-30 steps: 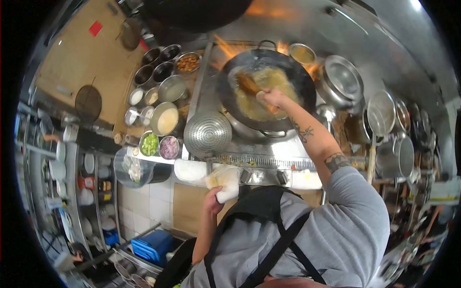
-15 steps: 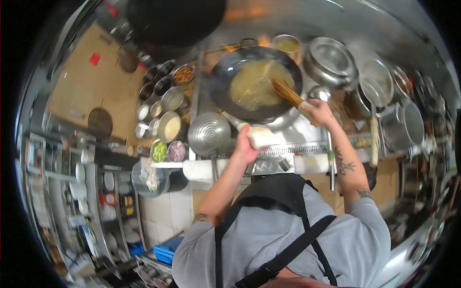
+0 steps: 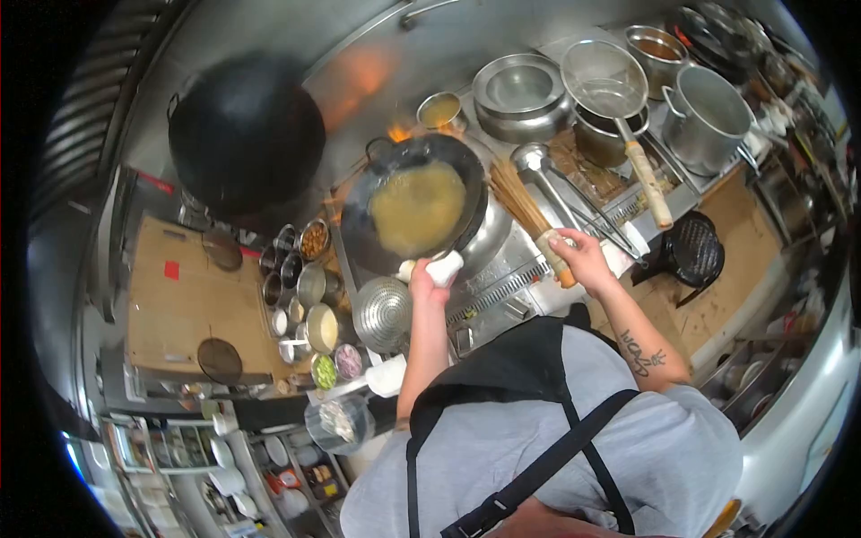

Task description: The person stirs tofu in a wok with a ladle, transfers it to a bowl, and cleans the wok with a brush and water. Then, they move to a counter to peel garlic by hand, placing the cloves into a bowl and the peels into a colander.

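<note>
My left hand (image 3: 429, 283) is closed round a folded white cloth (image 3: 445, 267) at the near rim of a black wok (image 3: 357, 211). Yellowish, cloudy liquid (image 3: 418, 208) lies in the wok. My right hand (image 3: 583, 260) grips the taped handle of a bamboo wok brush (image 3: 520, 201). The brush's bristles point up and left, to the right of the wok and apart from the liquid. A perforated metal skimmer (image 3: 383, 314) rests just left of my left hand.
Flames (image 3: 398, 134) show behind the wok. A ladle (image 3: 547, 175), a mesh strainer (image 3: 604, 79) and metal pots (image 3: 708, 117) stand on the right. Ingredient cups (image 3: 323, 327) line the left side, beside a cardboard-coloured board (image 3: 193, 305). A second black wok (image 3: 247, 134) stands behind.
My right hand has drawn the wok brush out of the liquid to the right of the wok. My left hand keeps hold of the cloth at the rim. The camera view has turned.
</note>
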`<state>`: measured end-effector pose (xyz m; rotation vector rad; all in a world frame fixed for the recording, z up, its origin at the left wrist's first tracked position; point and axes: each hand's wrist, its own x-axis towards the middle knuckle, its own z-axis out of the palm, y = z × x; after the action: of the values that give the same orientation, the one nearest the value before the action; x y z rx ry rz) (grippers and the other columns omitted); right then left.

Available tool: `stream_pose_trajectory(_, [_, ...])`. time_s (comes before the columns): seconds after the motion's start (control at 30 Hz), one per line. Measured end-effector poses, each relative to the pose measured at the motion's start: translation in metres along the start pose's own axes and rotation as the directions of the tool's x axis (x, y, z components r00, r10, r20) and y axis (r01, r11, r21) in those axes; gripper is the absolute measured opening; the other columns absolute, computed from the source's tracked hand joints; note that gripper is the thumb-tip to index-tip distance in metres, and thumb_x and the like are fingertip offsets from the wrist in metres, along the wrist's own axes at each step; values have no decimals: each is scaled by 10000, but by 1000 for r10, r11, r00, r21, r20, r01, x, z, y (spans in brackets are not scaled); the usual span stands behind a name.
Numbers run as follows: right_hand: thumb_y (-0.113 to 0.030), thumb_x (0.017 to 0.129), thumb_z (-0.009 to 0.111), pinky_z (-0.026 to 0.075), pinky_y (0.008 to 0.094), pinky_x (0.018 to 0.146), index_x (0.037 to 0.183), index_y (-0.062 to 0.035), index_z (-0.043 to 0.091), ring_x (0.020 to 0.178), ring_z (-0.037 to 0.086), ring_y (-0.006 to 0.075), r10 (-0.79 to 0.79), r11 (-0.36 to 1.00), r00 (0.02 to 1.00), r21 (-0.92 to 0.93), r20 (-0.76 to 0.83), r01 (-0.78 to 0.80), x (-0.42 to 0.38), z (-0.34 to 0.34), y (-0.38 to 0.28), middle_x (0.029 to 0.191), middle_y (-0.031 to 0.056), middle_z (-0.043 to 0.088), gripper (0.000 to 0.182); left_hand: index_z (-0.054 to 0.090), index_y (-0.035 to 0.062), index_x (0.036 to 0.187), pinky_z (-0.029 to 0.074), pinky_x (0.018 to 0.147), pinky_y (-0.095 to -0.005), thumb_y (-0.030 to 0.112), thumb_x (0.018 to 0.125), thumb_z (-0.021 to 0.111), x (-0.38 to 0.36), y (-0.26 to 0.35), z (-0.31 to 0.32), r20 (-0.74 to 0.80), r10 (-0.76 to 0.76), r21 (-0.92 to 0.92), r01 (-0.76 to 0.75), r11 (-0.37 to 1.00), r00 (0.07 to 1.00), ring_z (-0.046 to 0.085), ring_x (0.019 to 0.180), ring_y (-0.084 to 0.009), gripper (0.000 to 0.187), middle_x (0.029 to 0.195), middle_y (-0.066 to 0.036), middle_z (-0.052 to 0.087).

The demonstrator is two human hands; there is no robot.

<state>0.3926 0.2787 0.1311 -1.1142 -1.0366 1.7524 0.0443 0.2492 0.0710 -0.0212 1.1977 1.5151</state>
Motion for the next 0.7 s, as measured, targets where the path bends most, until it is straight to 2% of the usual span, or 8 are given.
stream_pose_trajectory(0.2, [-189,888,726,548,290,506,1287,34,563,760,694,160,-12,1000,999,-10,41,13,-32,-15,4,960,131,710,485,542,3,1179,579,761,-539,251,890,481,-52,12,-35,-119,55,87,-45,995,991,677,940,-388,386,1082,-172,666])
stream_pose_trajectory(0.27, [-176,875,736,562,285,661,1284,33,575,838,681,144,-19,994,998,-109,57,25,-36,-14,-5,988,118,714,486,553,0,1157,575,731,-520,263,880,508,-65,16,-51,-99,58,114,-46,992,993,679,922,-382,385,1078,-176,666])
stream_pose_trajectory(0.33, [-173,868,739,555,283,763,1286,38,575,885,673,146,-77,977,993,-190,92,93,-35,-12,-6,1008,116,715,496,571,-28,1072,586,752,-476,114,805,594,-84,19,-61,-151,96,99,-81,992,984,687,888,-336,303,995,-156,656])
stream_pose_trajectory(0.43, [-211,848,749,517,283,869,1303,7,583,930,670,154,-225,937,961,-236,160,259,-13,1,8,1032,121,721,531,567,-38,1080,590,722,-439,63,780,612,-110,20,-60,-279,256,215,-200,956,926,686,861,-311,319,979,-146,647])
stream_pose_trajectory(0.53, [-248,823,752,519,312,876,1312,-55,599,956,689,210,-175,872,935,-392,310,293,-2,28,-16,1048,161,720,548,570,-35,1086,588,697,-414,42,770,616,-133,21,-54,-280,378,320,-286,903,883,686,833,-288,329,971,-138,642])
stream_pose_trajectory(0.6, [-289,816,731,520,358,895,1307,-103,613,1008,686,298,-98,820,918,-492,384,293,-5,54,-37,1075,201,702,538,576,-15,1074,571,654,-397,42,776,605,-135,22,-59,-267,454,391,-335,857,850,675,782,-267,305,953,-124,637])
stream_pose_trajectory(0.67, [-293,824,695,520,400,906,1312,-105,608,1045,655,370,19,657,883,-671,469,342,-5,95,-50,1106,232,680,529,577,-6,1077,558,633,-389,44,778,602,-153,24,-42,-271,499,498,-324,804,823,667,760,-258,304,949,-116,633])
stream_pose_trajectory(0.7, [-295,828,681,521,412,905,1314,-111,608,1045,653,373,-18,627,858,-662,514,410,-1,107,-44,1108,235,677,525,575,-3,1078,545,629,-378,48,779,601,-170,27,-19,-308,494,582,-250,774,813,656,764,-244,305,959,-108,625])
